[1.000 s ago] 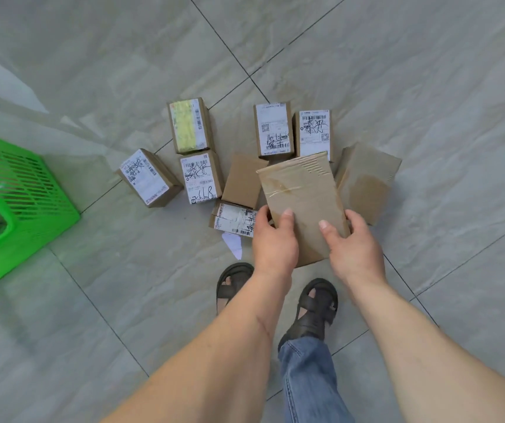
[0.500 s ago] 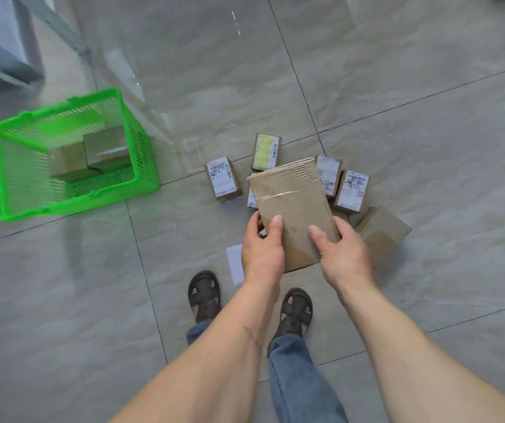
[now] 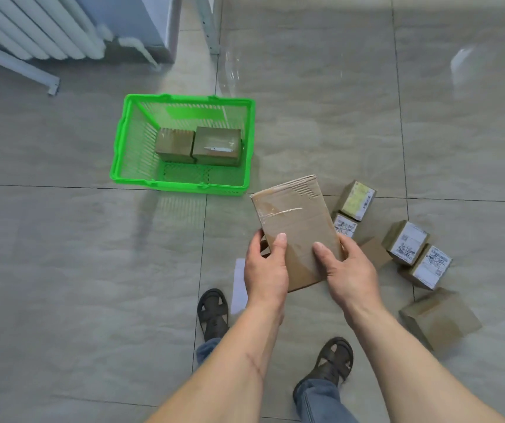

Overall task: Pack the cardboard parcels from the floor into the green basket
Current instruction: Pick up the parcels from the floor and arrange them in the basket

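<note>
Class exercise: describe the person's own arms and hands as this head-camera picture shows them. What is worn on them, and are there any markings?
Both forearms are bare to the bottom edge of the picture: no sleeves, gloves, watch or rings show. The left hand and right hand have short, unpainted nails. A thin stitched-looking line crosses the left forearm.

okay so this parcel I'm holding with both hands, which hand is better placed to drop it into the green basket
Probably the left hand. The green basket sits ahead on the left, and that hand already grips the held parcel on the basket side. The right hand would have to reach across.
</note>
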